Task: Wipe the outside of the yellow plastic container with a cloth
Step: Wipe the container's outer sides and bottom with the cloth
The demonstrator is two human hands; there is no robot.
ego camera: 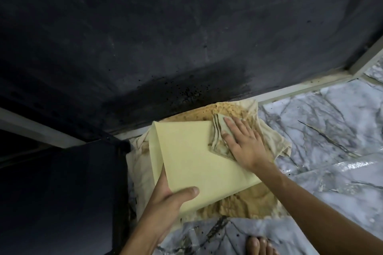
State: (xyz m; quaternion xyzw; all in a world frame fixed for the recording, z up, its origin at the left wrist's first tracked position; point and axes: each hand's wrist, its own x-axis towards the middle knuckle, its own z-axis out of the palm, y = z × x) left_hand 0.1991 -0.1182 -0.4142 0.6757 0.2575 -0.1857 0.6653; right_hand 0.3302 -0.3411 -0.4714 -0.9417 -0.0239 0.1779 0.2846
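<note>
The yellow plastic container (192, 157) is a pale, flat-sided box, tilted with one broad side facing up at the centre of the head view. My left hand (170, 201) grips its near left corner, thumb on top and fingers underneath. My right hand (242, 143) lies flat on a small stained greenish cloth (217, 132), pressing it against the container's far right corner. The container's lower faces are hidden.
Under the container a large cream sheet (273, 143) covered with brown powder (246, 203) is spread on the marble-patterned floor (323, 122). A dark wall (165, 37) rises behind, a black cabinet (62, 192) stands at left, and bare toes (261, 246) show at the bottom.
</note>
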